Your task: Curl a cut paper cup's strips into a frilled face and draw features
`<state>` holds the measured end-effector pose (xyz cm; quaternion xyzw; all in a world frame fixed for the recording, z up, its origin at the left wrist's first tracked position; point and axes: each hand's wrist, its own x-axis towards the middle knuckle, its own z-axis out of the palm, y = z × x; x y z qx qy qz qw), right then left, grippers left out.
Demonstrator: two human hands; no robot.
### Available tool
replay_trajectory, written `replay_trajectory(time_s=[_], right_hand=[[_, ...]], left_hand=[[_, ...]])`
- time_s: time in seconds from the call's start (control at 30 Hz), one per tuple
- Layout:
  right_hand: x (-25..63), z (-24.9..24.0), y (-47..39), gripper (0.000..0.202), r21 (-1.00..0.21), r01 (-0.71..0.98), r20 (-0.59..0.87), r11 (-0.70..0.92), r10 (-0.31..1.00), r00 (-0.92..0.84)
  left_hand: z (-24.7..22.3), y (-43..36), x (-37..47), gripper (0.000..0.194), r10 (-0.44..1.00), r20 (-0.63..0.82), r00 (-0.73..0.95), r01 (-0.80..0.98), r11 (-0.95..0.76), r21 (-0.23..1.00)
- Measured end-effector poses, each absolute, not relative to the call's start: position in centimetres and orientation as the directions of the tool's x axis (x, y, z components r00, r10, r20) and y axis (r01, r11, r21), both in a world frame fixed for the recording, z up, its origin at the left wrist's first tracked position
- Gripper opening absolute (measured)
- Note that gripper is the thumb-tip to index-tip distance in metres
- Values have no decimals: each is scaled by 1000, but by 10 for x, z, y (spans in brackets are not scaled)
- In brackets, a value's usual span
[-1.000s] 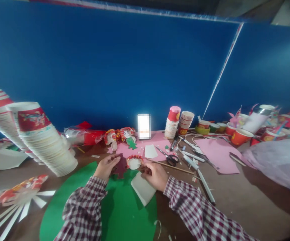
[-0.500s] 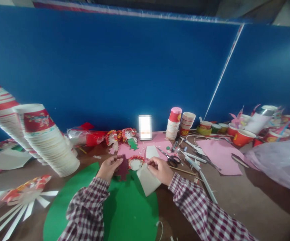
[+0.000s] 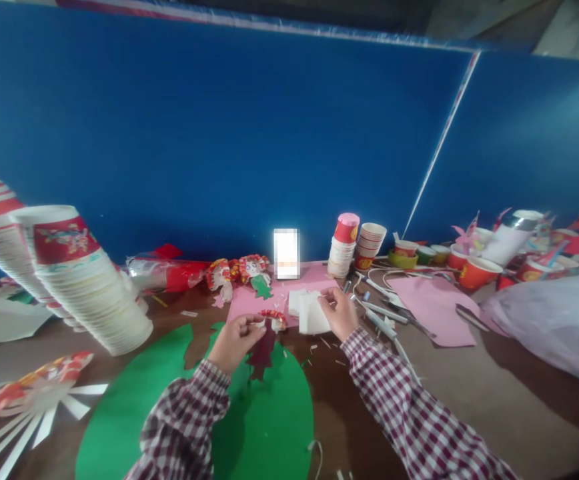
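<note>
My left hand (image 3: 237, 341) is closed in a pinch beside a dark maroon paper cutout (image 3: 262, 353); a small whitish bit shows at its fingertips, too small to name. The maroon cutout lies against a small ring with a red and yellow rim (image 3: 275, 316), above the large green paper (image 3: 269, 427). My right hand (image 3: 340, 315) pinches a white paper piece (image 3: 314, 317) over the edge of the pink sheet (image 3: 239, 303). Another white piece lies partly behind it.
Tall cup stacks (image 3: 89, 280) lean at the left, above a fringed paper piece (image 3: 44, 393). Smaller cup stacks (image 3: 344, 247), pens, a pink sheet (image 3: 429, 307), red cups (image 3: 479, 272) and a plastic bag (image 3: 559, 320) are toward the right.
My right hand has moved up and right with the white paper. My left hand has moved right, off the maroon cutout's upper part, and the cutout now sits slightly lower and further right.
</note>
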<state>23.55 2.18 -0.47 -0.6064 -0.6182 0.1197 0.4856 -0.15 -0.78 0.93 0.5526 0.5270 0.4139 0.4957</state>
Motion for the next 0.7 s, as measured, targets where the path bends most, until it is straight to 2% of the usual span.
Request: replay_trajectory(time_s=[0.17,0.5,0.6,0.7], right_hand=[[233,-7,24,17,-668,709,483,225,856,183],[227,2,17,23,-553,792,544,258,832,109],[219,8,6,22,-612,720,563,327,820,106],[201,12,-13,21,-772,514,473,374,878,73]], left_hand=[[3,-13,11,30,991,0,135,233,-32,972],[-5,-22,27,31,971,-43,234,221,-10,975],[-3,-25,31,30,979,14,201,197,-55,979],[0,-27,31,32,983,79,167,137,-103,985]])
